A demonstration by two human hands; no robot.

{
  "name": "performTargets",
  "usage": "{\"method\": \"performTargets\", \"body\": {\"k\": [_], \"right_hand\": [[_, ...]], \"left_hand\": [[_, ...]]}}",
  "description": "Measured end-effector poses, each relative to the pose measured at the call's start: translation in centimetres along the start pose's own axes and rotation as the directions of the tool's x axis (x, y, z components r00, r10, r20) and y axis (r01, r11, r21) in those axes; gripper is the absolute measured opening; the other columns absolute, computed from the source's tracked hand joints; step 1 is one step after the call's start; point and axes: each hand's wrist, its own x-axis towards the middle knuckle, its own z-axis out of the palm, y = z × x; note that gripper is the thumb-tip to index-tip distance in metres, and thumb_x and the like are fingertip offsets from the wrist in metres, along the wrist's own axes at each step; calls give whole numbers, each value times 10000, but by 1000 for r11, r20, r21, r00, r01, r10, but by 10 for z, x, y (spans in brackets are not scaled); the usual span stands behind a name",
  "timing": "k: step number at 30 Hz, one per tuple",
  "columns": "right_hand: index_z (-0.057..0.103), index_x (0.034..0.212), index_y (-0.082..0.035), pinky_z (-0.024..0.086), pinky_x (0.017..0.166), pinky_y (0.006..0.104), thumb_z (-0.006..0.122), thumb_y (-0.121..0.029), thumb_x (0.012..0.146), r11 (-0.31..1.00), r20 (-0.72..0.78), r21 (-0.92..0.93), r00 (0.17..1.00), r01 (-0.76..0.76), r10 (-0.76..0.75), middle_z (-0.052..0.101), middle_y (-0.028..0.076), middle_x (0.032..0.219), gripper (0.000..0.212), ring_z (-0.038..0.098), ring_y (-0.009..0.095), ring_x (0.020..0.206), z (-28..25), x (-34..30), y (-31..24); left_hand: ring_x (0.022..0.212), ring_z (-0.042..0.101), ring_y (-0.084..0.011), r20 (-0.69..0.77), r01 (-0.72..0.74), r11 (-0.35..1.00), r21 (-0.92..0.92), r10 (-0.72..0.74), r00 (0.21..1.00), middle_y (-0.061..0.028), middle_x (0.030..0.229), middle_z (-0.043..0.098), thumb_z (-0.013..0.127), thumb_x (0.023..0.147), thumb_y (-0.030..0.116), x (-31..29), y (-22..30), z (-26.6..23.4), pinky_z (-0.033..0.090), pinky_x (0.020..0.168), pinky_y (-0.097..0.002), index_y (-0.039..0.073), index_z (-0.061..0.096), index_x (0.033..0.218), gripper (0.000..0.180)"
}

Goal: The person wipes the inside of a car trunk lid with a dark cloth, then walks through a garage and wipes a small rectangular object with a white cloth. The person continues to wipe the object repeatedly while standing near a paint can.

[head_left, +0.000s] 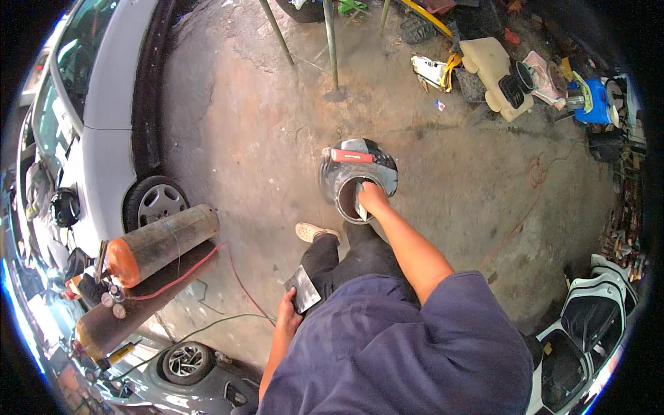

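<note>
My right hand reaches down into an open round can, its fingers closed on a pale flat spreader. The spreader's lower end is partly hidden inside the can. Under and behind the can is a round, dark, smeared stand, with a red tube lying across its far side. My left hand is lower down, beside my left thigh, and grips the edge of a flat grey rectangular plate. Light smears mark the plate's face.
On the left, two gas cylinders lie near a pale car, with a red hose trailing over the concrete. Metal stand legs rise ahead. A beige plastic tank and a blue container sit among clutter at far right.
</note>
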Motion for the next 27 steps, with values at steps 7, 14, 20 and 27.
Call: {"method": "performTargets", "body": {"k": [7,14,20,27], "right_hand": [[613,1313,-66,466,1026,479,525,-179,891,988,64,31,987,-149,146,617,258,1272,445,591,421,1185,39,32,-5],[650,1227,-55,491,1000,478,521,-160,891,979,79,-30,976,-200,202,630,251,1251,375,607,410,1165,63,56,12],[642,1235,-27,517,965,467,514,-135,895,973,28,-77,975,-218,221,655,242,1215,379,635,370,1146,89,71,26],[579,1306,-20,606,603,398,483,-74,912,907,72,207,930,-367,360,615,213,1296,409,668,362,1037,147,105,71]], "left_hand": [[994,659,-319,-43,28,1000,-7,-28,999,-125,1112,654,617,934,227,-8,-16,-11,548,901,-520,89,547,1205,311],[974,669,-309,-63,80,996,-47,-83,995,-122,1119,656,615,937,213,-14,-13,-8,553,900,-514,58,546,1213,324],[999,658,-299,-97,32,999,-8,-33,995,-112,1143,647,617,938,209,-19,-15,1,547,914,-500,70,542,1233,335],[1020,648,-283,-74,77,997,-32,-79,994,-101,1146,640,603,948,191,-8,-14,-5,548,914,-474,75,535,1246,327]]}}
